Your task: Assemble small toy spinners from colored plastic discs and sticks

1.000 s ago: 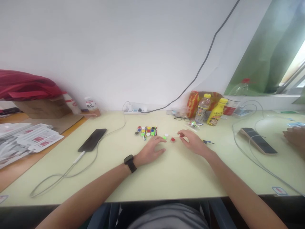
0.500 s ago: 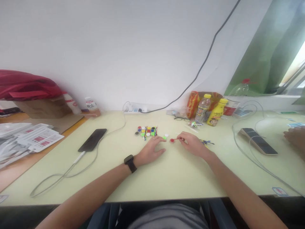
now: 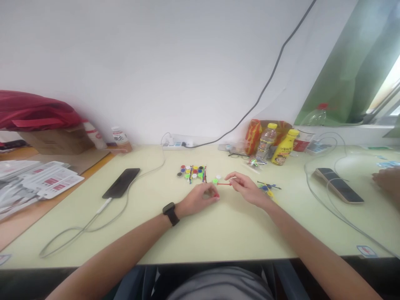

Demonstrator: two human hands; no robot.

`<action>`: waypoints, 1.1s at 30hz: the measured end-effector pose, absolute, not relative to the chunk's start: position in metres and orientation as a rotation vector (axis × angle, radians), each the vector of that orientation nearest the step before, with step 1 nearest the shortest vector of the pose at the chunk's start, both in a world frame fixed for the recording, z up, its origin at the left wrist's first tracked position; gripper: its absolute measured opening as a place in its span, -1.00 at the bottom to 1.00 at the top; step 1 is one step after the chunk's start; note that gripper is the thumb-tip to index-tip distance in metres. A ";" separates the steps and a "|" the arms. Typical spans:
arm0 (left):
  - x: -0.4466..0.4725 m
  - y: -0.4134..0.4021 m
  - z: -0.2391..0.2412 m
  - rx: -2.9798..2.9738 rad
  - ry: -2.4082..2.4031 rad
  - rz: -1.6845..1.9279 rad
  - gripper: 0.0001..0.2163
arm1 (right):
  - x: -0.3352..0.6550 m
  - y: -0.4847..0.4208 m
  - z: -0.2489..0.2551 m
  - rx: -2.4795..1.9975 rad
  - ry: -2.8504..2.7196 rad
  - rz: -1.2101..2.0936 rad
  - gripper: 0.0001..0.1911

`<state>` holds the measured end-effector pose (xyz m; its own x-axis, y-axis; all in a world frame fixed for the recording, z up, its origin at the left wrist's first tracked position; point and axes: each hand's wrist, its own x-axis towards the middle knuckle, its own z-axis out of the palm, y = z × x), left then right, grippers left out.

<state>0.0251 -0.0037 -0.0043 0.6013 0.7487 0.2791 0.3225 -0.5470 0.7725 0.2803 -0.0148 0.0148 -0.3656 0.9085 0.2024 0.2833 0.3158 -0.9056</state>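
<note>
Thumb and index finger of my left hand [image 3: 200, 198] pinch a small red disc [image 3: 216, 195], mostly covered by the fingertips, just above the table. My right hand [image 3: 245, 188] grips one end of a thin red stick [image 3: 223, 184] that points left. The stick's free tip is by a bright green disc [image 3: 215, 181]; I cannot tell whether they touch. A white disc [image 3: 218, 177] lies just behind. Beyond my left hand is a cluster of coloured discs [image 3: 194, 171] with sticks among them. Blue and yellow sticks [image 3: 268, 188] lie beside my right wrist.
A phone [image 3: 121, 183] on a charging cable lies left. Drink bottles [image 3: 285, 146], a red-yellow bag [image 3: 253, 136] and a power strip [image 3: 173, 144] line the wall. A dark wedge-shaped device [image 3: 339, 185] and another person's hand [image 3: 387, 183] are at right.
My left hand has closed its fingers on the red disc and moved it left and nearer me. The red stick in my right hand has shifted left, away from that disc.
</note>
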 end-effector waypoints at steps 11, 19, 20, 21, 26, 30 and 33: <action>0.026 0.001 0.003 1.704 0.703 0.869 -0.65 | 0.253 -0.025 0.000 -0.826 -1.883 1.259 -0.69; 0.025 0.002 0.001 1.610 0.720 0.814 -0.66 | 0.250 -0.024 -0.006 -0.925 -1.935 0.999 -0.79; 0.025 0.003 0.001 1.592 0.709 0.801 -0.66 | 0.250 -0.023 -0.006 -0.940 -1.941 0.938 -0.80; 0.024 0.003 0.000 1.574 0.699 0.791 -0.65 | 0.250 -0.023 -0.007 -0.952 -1.949 0.876 -0.82; 0.022 0.006 -0.001 1.505 0.687 0.780 -0.64 | 0.247 -0.023 -0.011 -0.958 -2.041 0.564 -0.85; 0.021 0.008 0.002 1.485 0.697 0.773 -0.66 | 0.246 -0.024 -0.016 -0.884 -2.170 0.229 -0.77; 0.021 0.008 0.005 1.461 0.707 0.764 -0.66 | 0.246 -0.024 -0.017 -0.821 -2.263 0.032 -0.70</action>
